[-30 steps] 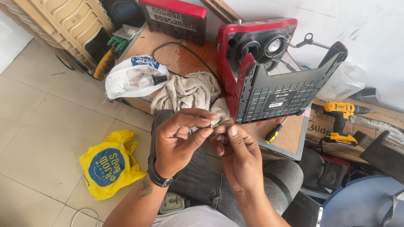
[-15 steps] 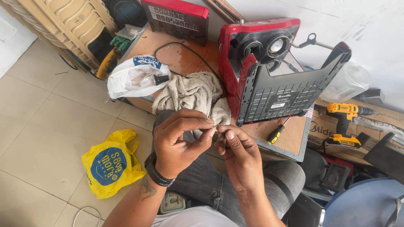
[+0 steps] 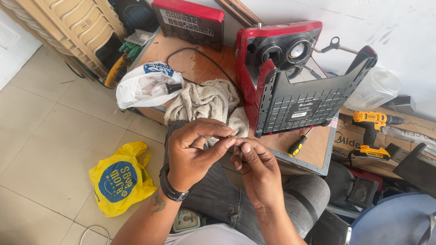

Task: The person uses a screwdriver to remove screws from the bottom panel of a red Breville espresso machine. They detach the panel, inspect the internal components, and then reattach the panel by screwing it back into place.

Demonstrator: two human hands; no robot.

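My left hand (image 3: 195,152) and my right hand (image 3: 254,172) meet over my lap, fingertips pinched together on a very small part (image 3: 233,141) that the fingers mostly hide. A dark band circles my left wrist. Just beyond my hands a crumpled beige rag (image 3: 204,102) lies on a low wooden board (image 3: 313,152). On that board stands a red appliance (image 3: 272,59) tipped on its side, its dark grey ribbed bottom panel (image 3: 309,102) swung open toward me. A screwdriver with a yellow and black handle (image 3: 299,144) lies by the panel.
A white plastic bag (image 3: 145,84) sits left of the rag, a yellow plastic bag (image 3: 120,179) on the tiled floor. A yellow cordless drill (image 3: 372,122) rests on a cardboard box at right. Another red device (image 3: 188,20) and a beige ribbed case (image 3: 72,27) stand behind.
The view has shifted slightly. My hands stay together at the small part, with the fingers of both working a little closer around it.
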